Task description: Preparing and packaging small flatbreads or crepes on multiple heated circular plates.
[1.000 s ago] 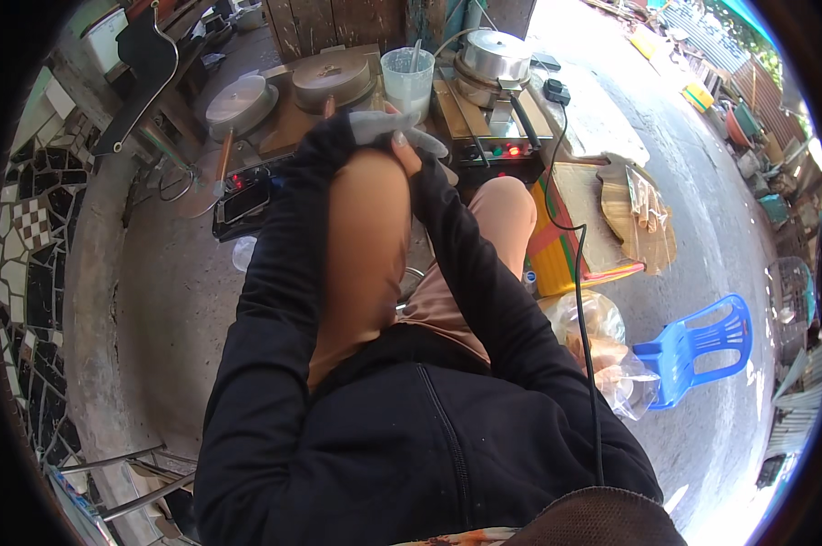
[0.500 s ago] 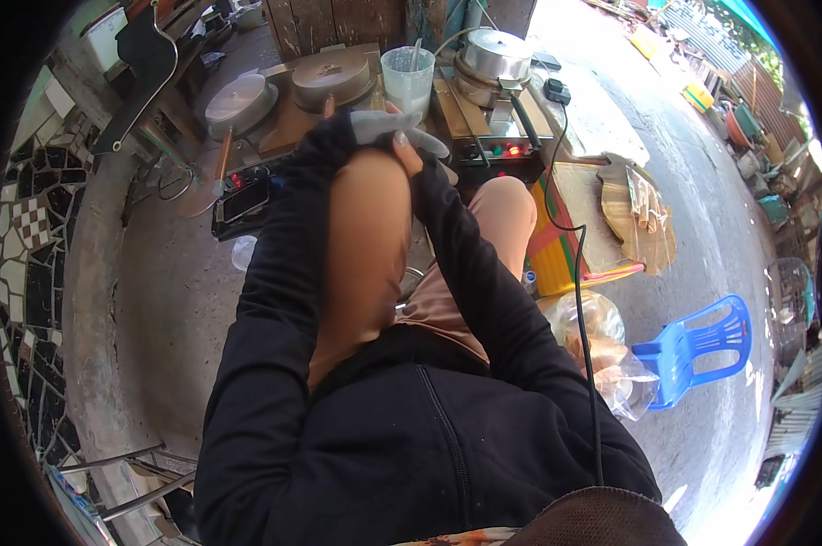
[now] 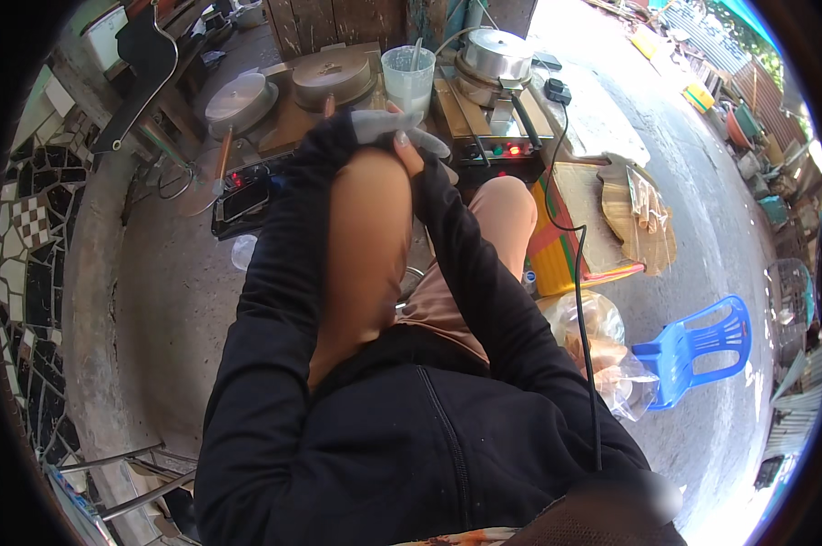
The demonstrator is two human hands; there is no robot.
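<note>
My left hand (image 3: 377, 127), in a grey covering, is closed over the top of my raised left knee (image 3: 365, 205). My right hand (image 3: 411, 155) wraps the knee from its right side, overlapping the left; some fingers are hidden. Just beyond them stand two lidded round pans (image 3: 241, 103) with wooden-looking handles, a translucent jug (image 3: 407, 86) with a utensil inside, and a lidded metal pot (image 3: 497, 56) atop an appliance (image 3: 493, 150) with red lights. A dark control unit (image 3: 238, 182) with red lights sits left of the knee.
At right lie a yellow box (image 3: 552, 259) topped with cardboard (image 3: 616, 223), a clear plastic bag (image 3: 593, 318) and a blue plastic chair (image 3: 702, 355). A black cable (image 3: 580, 246) runs down beside my right arm. A metal frame (image 3: 147, 464) stands at lower left.
My hands and knees have stayed put. A pale blurred patch has appeared over the brown mesh at the bottom right.
</note>
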